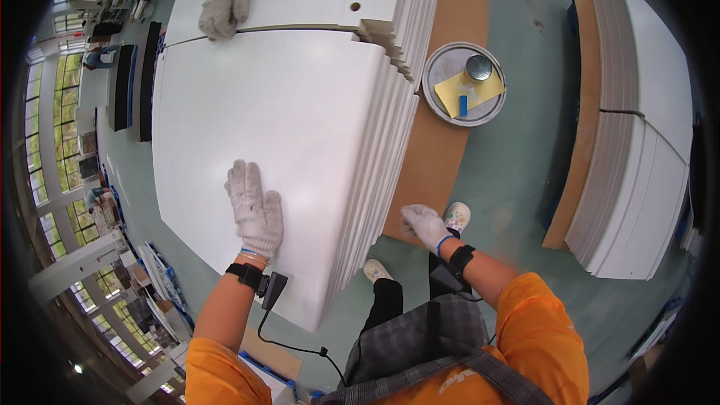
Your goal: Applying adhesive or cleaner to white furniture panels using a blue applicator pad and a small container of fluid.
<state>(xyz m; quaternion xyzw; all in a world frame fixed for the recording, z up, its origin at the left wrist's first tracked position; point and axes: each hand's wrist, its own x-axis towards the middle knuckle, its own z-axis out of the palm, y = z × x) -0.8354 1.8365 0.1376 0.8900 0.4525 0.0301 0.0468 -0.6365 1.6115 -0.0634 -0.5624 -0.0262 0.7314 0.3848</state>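
Flat-open L hand (255, 211) grips nada on top white panel (262, 105), R hand (426, 226) curled, can't tell contents; prob mid-job, lower panels (367, 169) remain.

Bright windows (68, 121), black fisheye rim

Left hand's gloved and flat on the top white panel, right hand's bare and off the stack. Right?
Not quite: the right hand isn't bare. The head view shows it in a pale glove too. The rest stands: the left hand, gloved, is flat on the top white panel, and the right is off the stack.
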